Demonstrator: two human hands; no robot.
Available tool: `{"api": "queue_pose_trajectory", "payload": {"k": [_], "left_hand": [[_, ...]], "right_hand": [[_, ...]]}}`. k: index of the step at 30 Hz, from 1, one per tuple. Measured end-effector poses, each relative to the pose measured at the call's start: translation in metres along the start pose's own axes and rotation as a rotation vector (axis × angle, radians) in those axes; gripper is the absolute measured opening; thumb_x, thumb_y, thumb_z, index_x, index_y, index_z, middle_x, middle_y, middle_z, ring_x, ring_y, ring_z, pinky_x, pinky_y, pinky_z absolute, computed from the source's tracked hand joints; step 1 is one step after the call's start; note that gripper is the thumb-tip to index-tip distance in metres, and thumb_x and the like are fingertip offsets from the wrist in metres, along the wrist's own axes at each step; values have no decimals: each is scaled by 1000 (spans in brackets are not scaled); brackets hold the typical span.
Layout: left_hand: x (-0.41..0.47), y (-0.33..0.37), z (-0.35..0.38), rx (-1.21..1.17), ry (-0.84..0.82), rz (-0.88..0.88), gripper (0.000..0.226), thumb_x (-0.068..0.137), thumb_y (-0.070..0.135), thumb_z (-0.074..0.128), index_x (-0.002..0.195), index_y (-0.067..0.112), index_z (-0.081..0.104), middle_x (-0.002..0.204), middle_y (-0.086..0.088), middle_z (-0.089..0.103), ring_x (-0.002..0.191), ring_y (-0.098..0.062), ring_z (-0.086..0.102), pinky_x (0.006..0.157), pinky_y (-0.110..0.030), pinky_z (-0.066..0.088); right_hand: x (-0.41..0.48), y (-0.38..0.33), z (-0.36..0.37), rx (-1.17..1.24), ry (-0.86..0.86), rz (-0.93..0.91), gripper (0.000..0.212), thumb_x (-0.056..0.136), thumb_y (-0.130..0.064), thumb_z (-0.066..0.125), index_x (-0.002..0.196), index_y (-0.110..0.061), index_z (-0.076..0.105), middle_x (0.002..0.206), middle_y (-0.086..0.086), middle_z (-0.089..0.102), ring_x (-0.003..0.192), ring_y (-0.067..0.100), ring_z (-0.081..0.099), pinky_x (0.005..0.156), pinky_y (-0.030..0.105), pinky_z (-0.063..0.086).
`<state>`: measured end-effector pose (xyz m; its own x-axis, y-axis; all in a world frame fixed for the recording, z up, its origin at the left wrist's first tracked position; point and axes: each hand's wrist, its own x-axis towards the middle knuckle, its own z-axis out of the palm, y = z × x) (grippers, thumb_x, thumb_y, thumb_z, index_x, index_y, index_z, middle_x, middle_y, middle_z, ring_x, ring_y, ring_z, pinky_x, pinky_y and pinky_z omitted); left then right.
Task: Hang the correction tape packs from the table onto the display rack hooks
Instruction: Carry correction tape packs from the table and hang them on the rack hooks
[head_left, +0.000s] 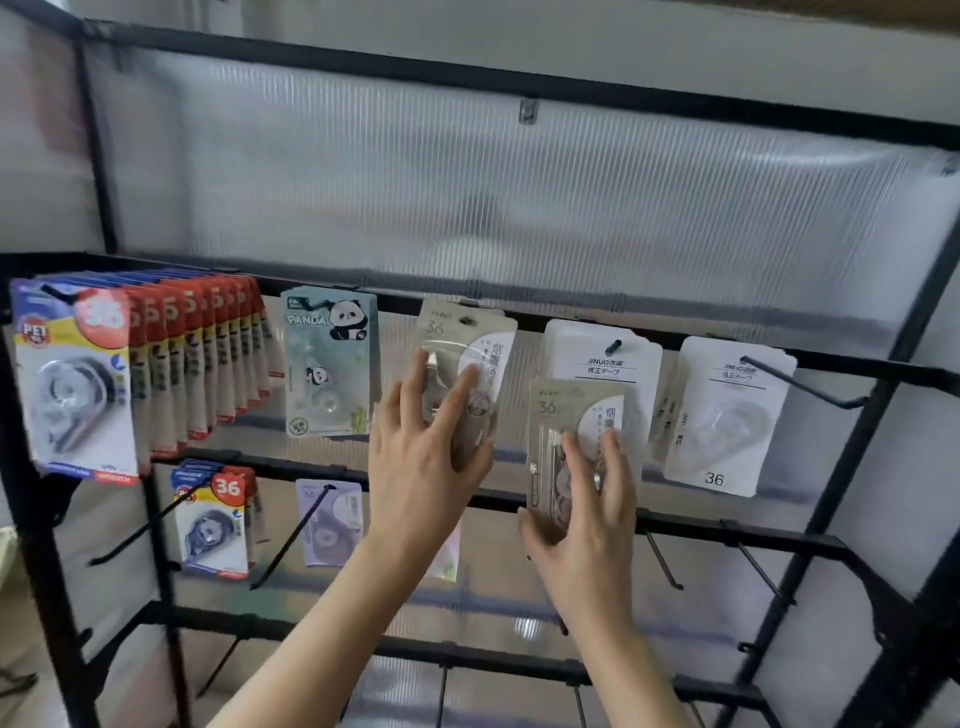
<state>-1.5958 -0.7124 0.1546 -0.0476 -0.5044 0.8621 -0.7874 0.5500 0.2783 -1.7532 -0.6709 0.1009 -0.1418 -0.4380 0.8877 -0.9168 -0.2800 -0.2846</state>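
Note:
A beige correction tape pack (467, 332) hangs on a hook of the black display rack (675, 525) in the upper row. My left hand (423, 457) lies flat against its front with straight fingers. My right hand (582, 499) grips a second beige pack (566, 410) from below and behind, holding it upright just right of the hung one, in front of a white pack. The table is out of view.
The upper row also holds red-and-blue packs (78, 379), a panda pack (330, 358) and white packs (602, 353) (727, 415). The lower row holds a red-and-blue pack (213, 519) and a lilac pack (327, 519). Bare hooks (665, 566) jut out at the lower right.

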Motion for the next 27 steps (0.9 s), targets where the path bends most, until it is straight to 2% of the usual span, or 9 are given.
{"api": "queue_pose_trajectory", "payload": {"k": [5, 7, 12, 15, 21, 27], "left_hand": [[-6, -1, 4, -5, 19, -39, 65, 81, 46, 61, 142, 31, 44, 153, -10, 26, 130, -37, 36, 98, -50, 41], [-3, -1, 6, 17, 15, -39, 65, 80, 47, 55, 142, 32, 43, 152, -11, 28, 129, -36, 37, 98, -49, 41], [1, -5, 16, 21, -25, -72, 66, 80, 48, 55, 142, 32, 42, 153, -12, 28, 128, -38, 38, 99, -50, 40], [6, -7, 26, 11, -76, -101, 71, 81, 43, 66, 145, 32, 39, 155, -13, 24, 130, -40, 35, 101, -52, 38], [23, -9, 44, -3, -209, -155, 76, 86, 40, 65, 150, 35, 24, 160, -9, 5, 140, -38, 17, 109, -54, 27], [31, -13, 55, 38, -223, -145, 77, 85, 37, 67, 150, 33, 25, 158, -13, 9, 137, -42, 18, 105, -58, 32]], "right_hand": [[1, 5, 5, -16, 7, -38, 93, 59, -16, 88, 139, -18, 41, 149, 17, 27, 136, 35, 31, 107, 48, 33], [1, 5, 6, -25, 13, -42, 92, 59, -16, 88, 139, -17, 42, 149, 18, 28, 136, 35, 31, 106, 50, 36], [2, 3, 6, -21, 29, -39, 89, 62, -15, 86, 139, -17, 42, 148, 20, 29, 136, 36, 33, 103, 56, 39], [2, 4, 4, -40, 21, -31, 87, 63, -16, 85, 139, -18, 43, 148, 19, 30, 135, 38, 35, 102, 56, 41], [3, 5, -1, -84, 11, -28, 88, 63, -16, 83, 139, -20, 40, 150, 17, 28, 133, 40, 37, 103, 54, 40], [3, 3, -5, -116, -17, -18, 90, 65, -21, 83, 141, -22, 36, 151, 15, 25, 133, 41, 37, 103, 54, 39]]}}
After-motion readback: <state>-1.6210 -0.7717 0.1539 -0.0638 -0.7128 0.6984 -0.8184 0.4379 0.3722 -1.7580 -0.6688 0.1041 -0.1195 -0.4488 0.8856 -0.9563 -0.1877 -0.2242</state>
